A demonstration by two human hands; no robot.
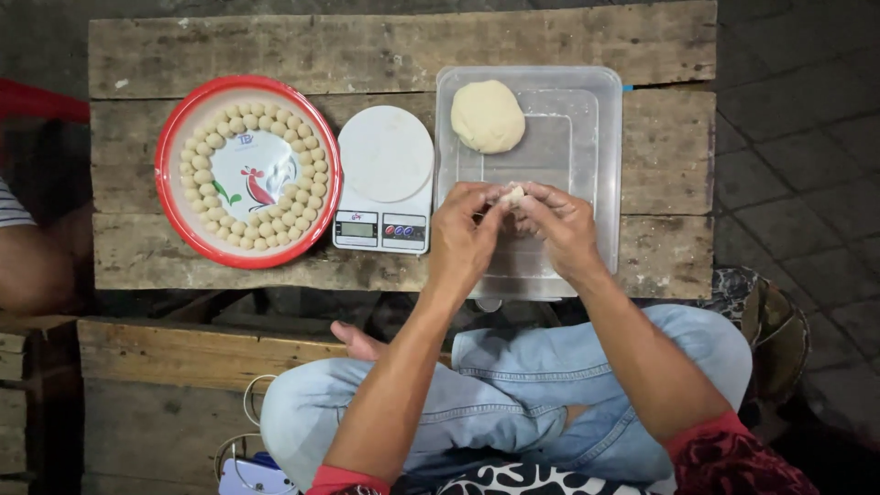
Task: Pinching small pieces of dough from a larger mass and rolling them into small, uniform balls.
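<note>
My left hand and my right hand meet over the clear plastic tub, pinching a small piece of pale dough between their fingertips. A large ball of the same dough lies in the far left corner of the tub. Left of the tub stands a white digital kitchen scale with nothing on its platform. Further left, a red-rimmed white plate holds several small dough balls laid in rings along its edge.
Everything rests on a low table of rough wooden planks. My crossed legs in blue jeans are below it. Another person's arm shows at the left edge. A white cable and device lie near my left knee.
</note>
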